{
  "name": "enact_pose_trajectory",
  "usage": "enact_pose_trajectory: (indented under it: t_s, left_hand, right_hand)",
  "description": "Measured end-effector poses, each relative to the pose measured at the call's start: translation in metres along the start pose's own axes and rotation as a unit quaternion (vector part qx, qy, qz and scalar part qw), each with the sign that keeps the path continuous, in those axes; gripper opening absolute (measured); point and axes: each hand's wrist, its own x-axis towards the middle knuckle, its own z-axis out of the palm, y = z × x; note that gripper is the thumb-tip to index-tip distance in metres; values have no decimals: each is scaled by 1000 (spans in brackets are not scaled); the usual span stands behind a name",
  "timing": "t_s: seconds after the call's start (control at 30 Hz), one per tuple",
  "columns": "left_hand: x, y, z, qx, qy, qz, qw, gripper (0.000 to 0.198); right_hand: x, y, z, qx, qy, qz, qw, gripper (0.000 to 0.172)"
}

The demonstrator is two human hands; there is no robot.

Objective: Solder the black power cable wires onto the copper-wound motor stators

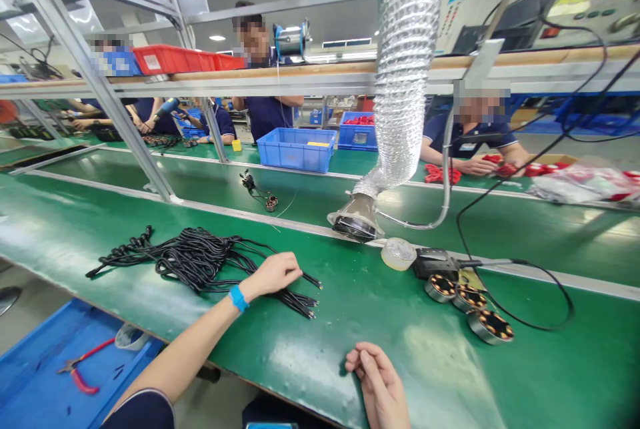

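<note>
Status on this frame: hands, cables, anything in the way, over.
Left hand on black cable bundle, grip unclear. Right hand empty on green bench. Tape roll, round coils lie apart, right.

1. The black cables [200,259] form a loose bundle of many thin leads; they lie flat on the green surface [380,322], left of centre.
2. At the bundle's left end, moulded black plugs fan outward; at its right end the strands spread apart, each with a small bare tip.
3. The left hand [273,273] touches the right-end strands.
</note>
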Motion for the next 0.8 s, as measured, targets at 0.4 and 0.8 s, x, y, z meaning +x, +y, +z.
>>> enact_pose_trajectory:
  t_s: [0.4, 0.8]
  left_hand:
    - [76, -115, -31, 169, -52, -108, 978, 27]
    - [-14, 49, 15, -193, 50, 19, 980, 32]
  right_hand:
    - [25, -70, -41, -94, 114, -117, 982, 41]
    - [146, -232, -135, -127, 318, -47, 939, 17]
